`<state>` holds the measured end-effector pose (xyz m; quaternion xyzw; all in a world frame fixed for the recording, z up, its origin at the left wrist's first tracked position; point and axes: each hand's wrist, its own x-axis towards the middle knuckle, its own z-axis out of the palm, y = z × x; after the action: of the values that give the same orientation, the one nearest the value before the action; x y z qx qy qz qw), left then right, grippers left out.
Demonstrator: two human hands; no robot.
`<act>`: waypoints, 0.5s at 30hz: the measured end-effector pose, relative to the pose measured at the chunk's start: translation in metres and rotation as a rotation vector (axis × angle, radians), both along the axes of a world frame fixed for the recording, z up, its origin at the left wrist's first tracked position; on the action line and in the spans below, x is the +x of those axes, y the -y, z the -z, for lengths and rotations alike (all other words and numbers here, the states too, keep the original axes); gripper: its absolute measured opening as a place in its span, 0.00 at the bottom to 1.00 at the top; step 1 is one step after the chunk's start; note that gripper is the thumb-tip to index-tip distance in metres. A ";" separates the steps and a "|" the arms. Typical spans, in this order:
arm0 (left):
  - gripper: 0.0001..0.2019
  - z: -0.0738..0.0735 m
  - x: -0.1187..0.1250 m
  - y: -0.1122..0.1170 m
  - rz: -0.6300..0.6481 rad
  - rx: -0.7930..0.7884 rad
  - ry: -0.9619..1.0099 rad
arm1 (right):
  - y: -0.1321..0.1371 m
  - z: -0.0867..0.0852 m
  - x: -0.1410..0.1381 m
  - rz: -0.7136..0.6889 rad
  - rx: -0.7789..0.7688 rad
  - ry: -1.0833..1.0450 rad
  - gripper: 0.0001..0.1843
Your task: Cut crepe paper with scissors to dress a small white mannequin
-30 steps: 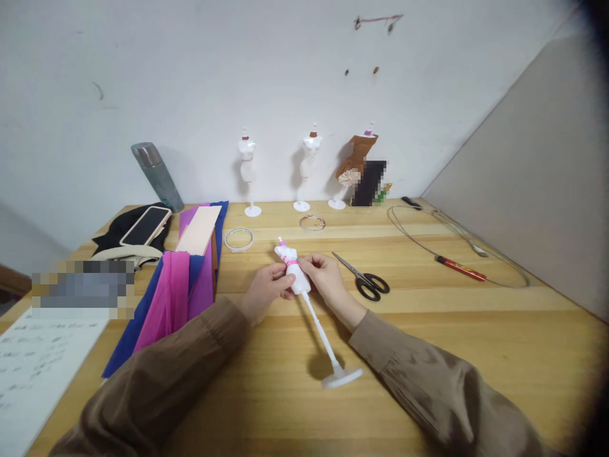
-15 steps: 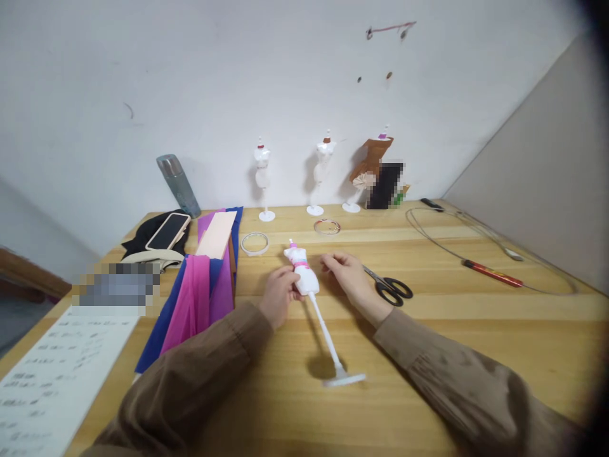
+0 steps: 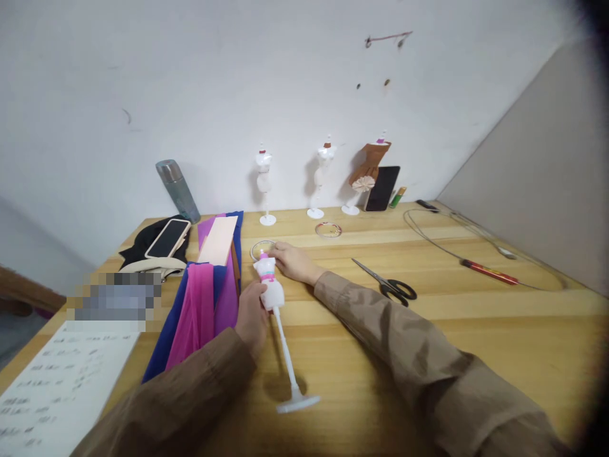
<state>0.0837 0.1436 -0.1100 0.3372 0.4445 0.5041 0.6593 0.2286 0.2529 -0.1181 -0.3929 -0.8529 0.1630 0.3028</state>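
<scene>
Two brown-sleeved arms (image 3: 185, 390) span the pale wooden table (image 3: 547, 324): the left hand (image 3: 252, 317) has its grip around a tilted white plastic mannequin (image 3: 273, 295); behind its neck, a thin pale ring (image 3: 252, 252), where the right hand (image 3: 292, 261) bends inward, grip unclear.

The held mannequin (image 3: 273, 294) partly hides 1 ring (image 3: 252, 252).

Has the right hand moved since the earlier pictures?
Yes: the right hand has moved leftward, away from the scissors and toward the pale ring.
</scene>
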 end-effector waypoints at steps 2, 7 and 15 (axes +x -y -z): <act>0.09 -0.002 -0.001 0.001 -0.085 -0.026 0.040 | 0.009 0.003 0.009 0.024 0.013 0.050 0.10; 0.09 -0.015 0.004 0.007 -0.126 -0.013 0.054 | 0.057 0.008 0.050 0.144 0.027 0.032 0.13; 0.17 -0.025 0.008 0.013 0.136 -0.087 -0.136 | 0.113 0.005 0.105 0.269 0.018 -0.169 0.12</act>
<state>0.0915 0.1303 -0.0846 0.3710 0.4857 0.4143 0.6744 0.3341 0.1401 -0.1234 -0.4857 -0.7655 0.1456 0.3960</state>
